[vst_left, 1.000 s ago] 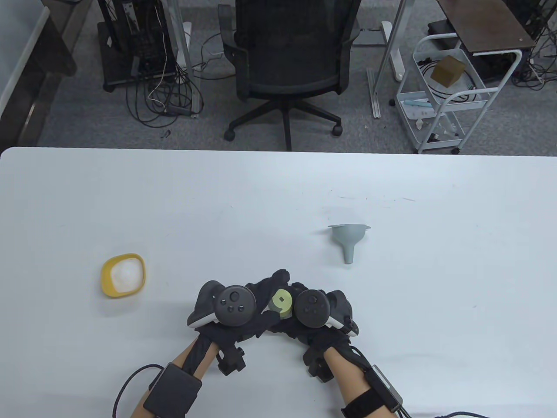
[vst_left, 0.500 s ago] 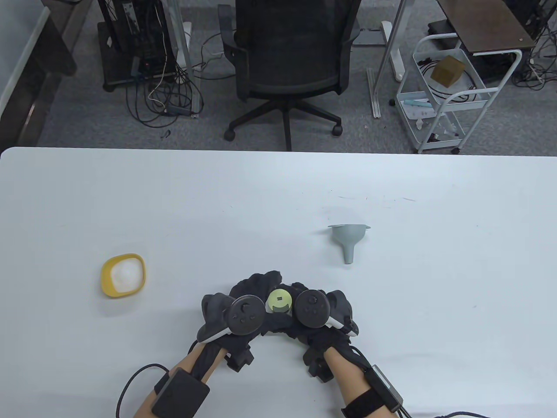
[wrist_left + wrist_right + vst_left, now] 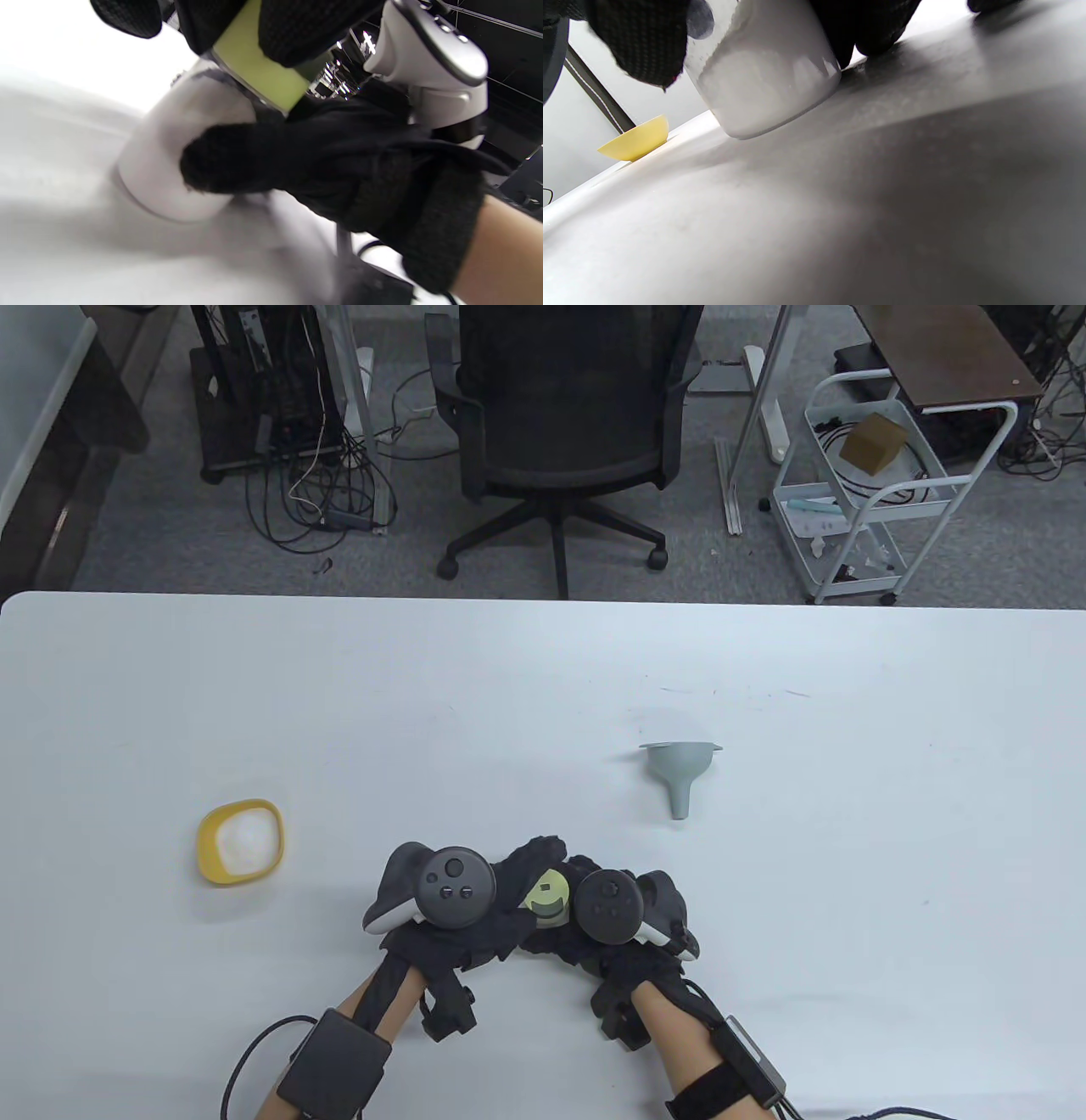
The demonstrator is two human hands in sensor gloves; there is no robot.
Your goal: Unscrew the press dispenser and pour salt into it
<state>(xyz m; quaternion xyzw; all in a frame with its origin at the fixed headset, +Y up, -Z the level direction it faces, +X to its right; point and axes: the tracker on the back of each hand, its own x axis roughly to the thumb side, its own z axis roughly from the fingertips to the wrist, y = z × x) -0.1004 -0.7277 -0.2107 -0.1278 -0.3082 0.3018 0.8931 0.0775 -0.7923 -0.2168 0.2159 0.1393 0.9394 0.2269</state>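
The press dispenser stands near the table's front middle: a clear jar (image 3: 178,140) with some white salt at its bottom (image 3: 763,93) and a pale green press cap (image 3: 545,895). My left hand (image 3: 509,891) grips the green cap (image 3: 258,72) from above and the left. My right hand (image 3: 594,933) holds the jar body from the right, fingers wrapped round it (image 3: 237,161). A yellow bowl of salt (image 3: 241,841) sits to the left, also in the right wrist view (image 3: 634,142). A grey funnel (image 3: 679,772) lies on its side to the right.
The white table (image 3: 509,687) stretches wide behind the hands. Beyond its far edge stand a black office chair (image 3: 564,407) and a white wire cart (image 3: 874,492).
My left hand has twisted back and forth on the green cap: its tracker swung right and down, then back left. The right hand and the jar have stayed in place.
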